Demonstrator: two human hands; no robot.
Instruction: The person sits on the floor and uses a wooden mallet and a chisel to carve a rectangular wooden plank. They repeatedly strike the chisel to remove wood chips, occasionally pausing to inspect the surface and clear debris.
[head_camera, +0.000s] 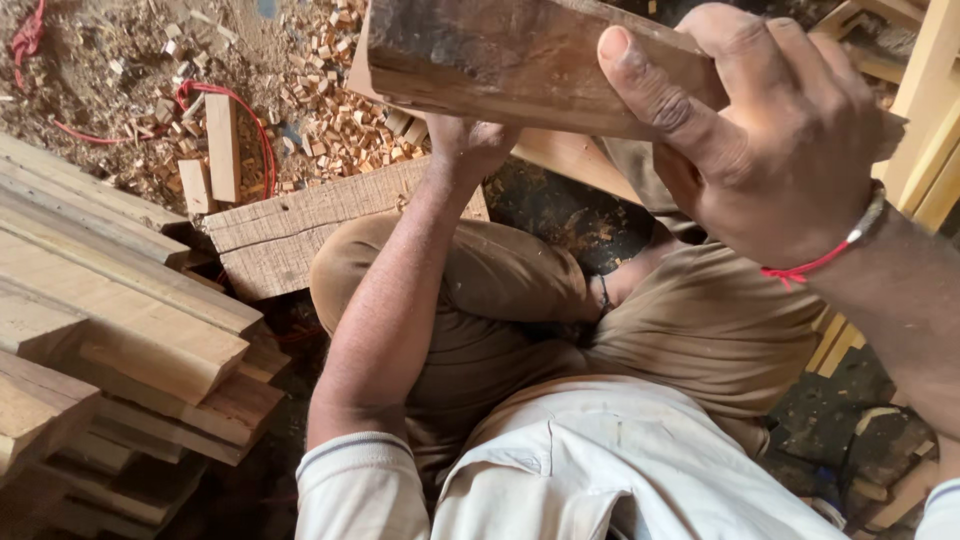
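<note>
wood, dark and rough: a heavy block (520, 65) sits at twelve o'clock, held up over the lap. the right hand (770, 140) has its grip closed on the near end, thumb pressed along the face. the left hand (470, 140) props it from below, its fingers hidden, so i cannot tell that grip. it looks like positioning or inspecting; turning it would need both hands firm. planks (110, 300) stack at nine o'clock, offcuts (340, 100) at eleven. the block's top is cut off.

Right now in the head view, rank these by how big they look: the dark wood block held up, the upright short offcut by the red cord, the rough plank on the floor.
1. Dark wood block, though nearness to the camera inflates it.
2. Rough plank.
3. Short offcut.
</note>
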